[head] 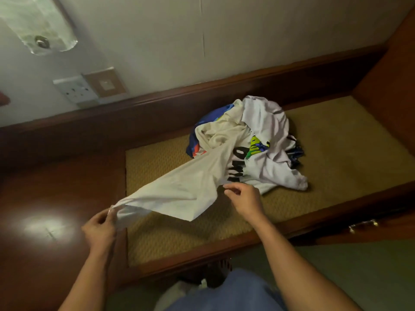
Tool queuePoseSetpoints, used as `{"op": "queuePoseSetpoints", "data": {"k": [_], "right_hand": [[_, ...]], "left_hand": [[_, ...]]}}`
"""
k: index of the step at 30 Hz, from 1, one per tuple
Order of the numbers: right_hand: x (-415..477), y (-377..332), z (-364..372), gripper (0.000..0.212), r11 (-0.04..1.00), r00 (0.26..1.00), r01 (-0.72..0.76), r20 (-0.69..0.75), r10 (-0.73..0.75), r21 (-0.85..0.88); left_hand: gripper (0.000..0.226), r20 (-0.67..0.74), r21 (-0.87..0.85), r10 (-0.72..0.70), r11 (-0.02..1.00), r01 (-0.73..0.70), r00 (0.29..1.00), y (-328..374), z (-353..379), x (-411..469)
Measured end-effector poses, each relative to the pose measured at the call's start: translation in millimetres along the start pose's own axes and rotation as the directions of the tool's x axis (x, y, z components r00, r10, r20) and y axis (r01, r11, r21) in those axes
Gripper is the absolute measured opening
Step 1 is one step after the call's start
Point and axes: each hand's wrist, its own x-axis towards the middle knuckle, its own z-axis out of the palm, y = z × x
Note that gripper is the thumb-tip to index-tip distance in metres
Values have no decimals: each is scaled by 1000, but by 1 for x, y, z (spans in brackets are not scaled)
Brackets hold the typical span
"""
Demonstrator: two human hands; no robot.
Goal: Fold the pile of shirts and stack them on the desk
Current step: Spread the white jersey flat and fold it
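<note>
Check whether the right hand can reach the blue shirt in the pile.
Probably not directly: the blue shirt lies on the far side, mostly under the cream shirt that the left hand grips.

Furnished room: wooden desk [56,176], wall socket [76,90], drawer handle [362,225].
</note>
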Motion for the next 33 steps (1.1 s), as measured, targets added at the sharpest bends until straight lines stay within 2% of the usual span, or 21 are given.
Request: {"op": "queuePoseSetpoints", "data": {"k": [4, 6, 8, 9, 11, 14, 16, 19, 21, 23, 24, 26, 28, 30, 32, 33], "right_hand": [[20, 8, -17, 22, 996, 988, -8, -155, -7, -93], [35, 14, -30, 23, 989, 976, -57, -215, 26, -140], [54, 20, -40, 28, 971, 973, -79, -230, 26, -226], [64, 22, -43, 33, 943, 978, -63, -206, -6, -327], [82, 25, -45, 46, 810, 994, 8, -81, -68, -587], [109, 30, -42, 56, 587, 993, 106, 115, -23, -802], [120, 39, -39, 59, 508, 988, 121, 154, 25, -853], [124, 53, -41, 56, 488, 993, 46, 93, 72, -871], [123, 62, -50, 55, 503, 990, -56, 18, 141, -863], [123, 72, -62, 53, 533, 973, -155, -37, 226, -832], [124, 76, -67, 53, 544, 965, -192, -56, 255, -817], [124, 73, -72, 52, 539, 957, -223, -79, 278, -812], [124, 58, -67, 46, 526, 973, -189, -87, 212, -829], [126, 40, -55, 32, 585, 994, -84, -105, -2, -807], [131, 24, -40, 25, 680, 966, 97, -95, -239, -727], [135, 16, -31, 27, 693, 940, 198, -65, -334, -693]], "left_hand": [[27, 188, 247, 20, 967, -67, 982, 0, 18, 0], [28, 270, 302, 102, 935, -185, 957, 15, 42, -13], [26, 391, 275, 210, 902, -332, 896, 32, 75, -28], [27, 445, 257, 240, 889, -380, 863, 39, 93, -33], [38, 516, 295, 256, 843, -450, 817, 50, 130, -36], [70, 602, 422, 243, 712, -561, 761, 66, 180, -35], [73, 628, 504, 195, 636, -585, 753, 71, 203, -30], [38, 671, 532, 152, 583, -614, 726, 64, 217, -16], [24, 661, 471, 196, 643, -604, 724, 56, 210, -4], [22, 594, 402, 233, 742, -536, 770, 50, 188, 10], [22, 542, 394, 254, 765, -510, 801, 49, 173, 18], [25, 458, 433, 309, 742, -512, 834, 43, 139, 35], [27, 423, 481, 295, 728, -488, 857, 29, 110, 51], [28, 410, 546, 242, 707, -449, 880, 20, 93, 57], [26, 408, 570, 231, 692, -444, 883, 16, 86, 57], [26, 407, 568, 235, 691, -447, 882, 18, 85, 54]]}}
